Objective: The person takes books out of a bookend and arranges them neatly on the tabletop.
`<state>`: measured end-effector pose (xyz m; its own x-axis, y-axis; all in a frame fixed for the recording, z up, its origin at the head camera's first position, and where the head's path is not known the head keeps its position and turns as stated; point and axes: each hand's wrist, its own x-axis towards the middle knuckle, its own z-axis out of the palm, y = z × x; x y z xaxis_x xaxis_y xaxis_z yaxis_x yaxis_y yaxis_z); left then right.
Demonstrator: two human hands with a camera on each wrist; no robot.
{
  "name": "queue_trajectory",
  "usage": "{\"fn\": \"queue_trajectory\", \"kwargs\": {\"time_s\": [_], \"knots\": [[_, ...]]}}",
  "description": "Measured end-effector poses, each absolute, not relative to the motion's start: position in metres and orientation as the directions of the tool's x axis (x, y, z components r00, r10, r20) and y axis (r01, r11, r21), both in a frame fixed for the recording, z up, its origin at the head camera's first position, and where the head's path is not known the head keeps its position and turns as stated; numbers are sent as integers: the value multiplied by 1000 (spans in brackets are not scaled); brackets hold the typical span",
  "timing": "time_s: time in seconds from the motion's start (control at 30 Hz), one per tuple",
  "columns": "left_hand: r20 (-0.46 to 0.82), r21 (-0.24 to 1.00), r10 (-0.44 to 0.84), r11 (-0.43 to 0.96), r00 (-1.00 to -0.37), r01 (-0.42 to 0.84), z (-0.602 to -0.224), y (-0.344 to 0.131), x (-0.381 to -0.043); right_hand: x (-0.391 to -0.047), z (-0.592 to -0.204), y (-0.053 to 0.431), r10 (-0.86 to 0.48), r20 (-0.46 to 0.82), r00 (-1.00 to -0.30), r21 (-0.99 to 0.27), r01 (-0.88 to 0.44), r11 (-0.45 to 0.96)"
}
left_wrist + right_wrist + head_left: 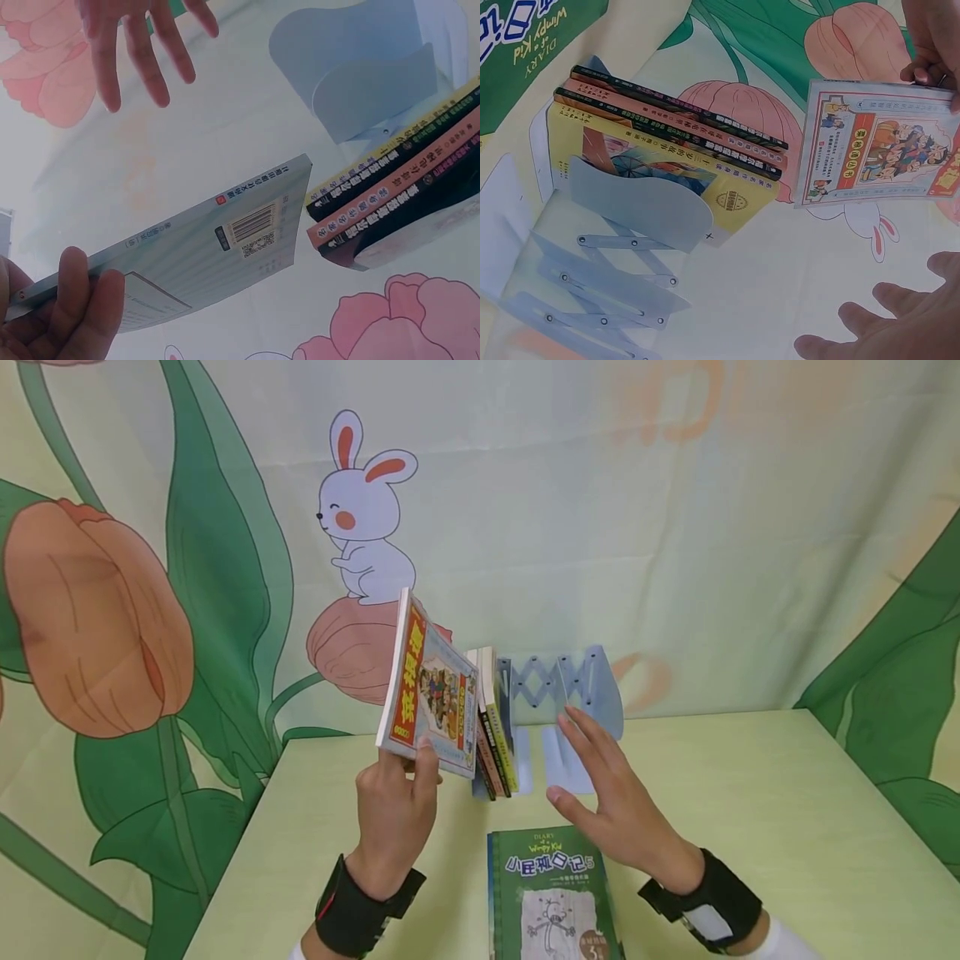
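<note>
My left hand grips a thin light-blue book by its lower part, thumb on the cover with the red title band. Its back with a barcode faces the left wrist view. The book is raised and tilted, just left of several standing books with dark, pink and yellow spines. They stand in one section of a blue-grey expandable book rack. My right hand, fingers spread and holding nothing, hovers in front of the rack's right part.
A green book, lying flat on top of a blue-edged one, is at the table's front middle. The pale table meets a cloth backdrop printed with a rabbit and tulips, right behind the rack.
</note>
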<state>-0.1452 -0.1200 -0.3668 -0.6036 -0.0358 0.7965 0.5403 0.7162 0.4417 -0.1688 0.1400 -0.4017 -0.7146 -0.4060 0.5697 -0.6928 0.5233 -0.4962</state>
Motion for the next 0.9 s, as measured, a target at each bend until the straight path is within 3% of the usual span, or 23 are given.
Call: {"fn": "queue_trajectory", "kwargs": {"time_s": [0.37,0.63,0.9], "knots": [[820,419,-7,688,-572,593,-365,-113,-135,-171,-391,141,-398,601,-694,-479,-710,516],[742,546,4,576,-671,608,-366,-108,-133,-173,-381,142,-391,605,-693,-489,-711,505],[704,590,13,546,-710,595,-369,-101,-131,-179,-376,145,-373,623,-687,-502,-717,483]]}}
